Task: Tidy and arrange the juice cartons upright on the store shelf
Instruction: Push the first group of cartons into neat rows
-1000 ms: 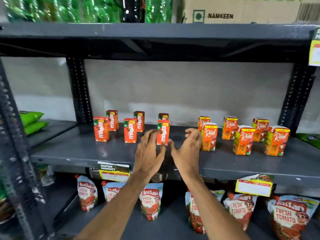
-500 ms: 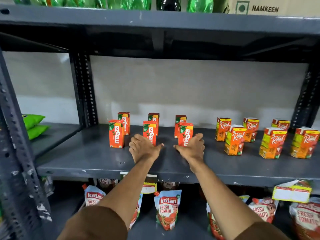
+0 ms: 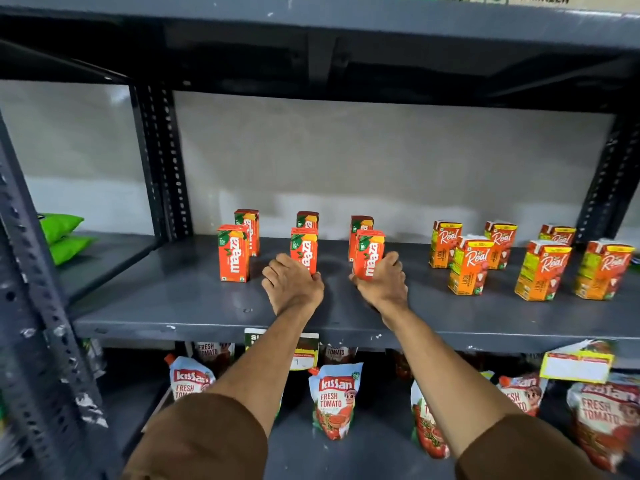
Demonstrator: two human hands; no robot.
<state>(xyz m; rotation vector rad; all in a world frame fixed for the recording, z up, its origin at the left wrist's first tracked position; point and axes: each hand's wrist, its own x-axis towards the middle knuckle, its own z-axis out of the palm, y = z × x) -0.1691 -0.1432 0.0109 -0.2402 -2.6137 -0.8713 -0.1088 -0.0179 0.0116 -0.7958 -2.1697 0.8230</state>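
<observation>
head view: both hands reach onto the grey metal shelf [image 3: 194, 303]. the left hand [image 3: 292, 284] wraps around the base of the middle front orange maaza juice carton [image 3: 304, 249], which stands upright. the right hand [image 3: 381, 282] grasps the right front orange maaza carton [image 3: 369, 254], tilted slightly. six orange-and-green real cartons [image 3: 540, 270] stand upright well to the right.

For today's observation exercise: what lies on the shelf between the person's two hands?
In the head view, only bare grey shelf lies between the left hand, at the middle Maaza carton, and the right hand, holding the right Maaza carton.
</observation>
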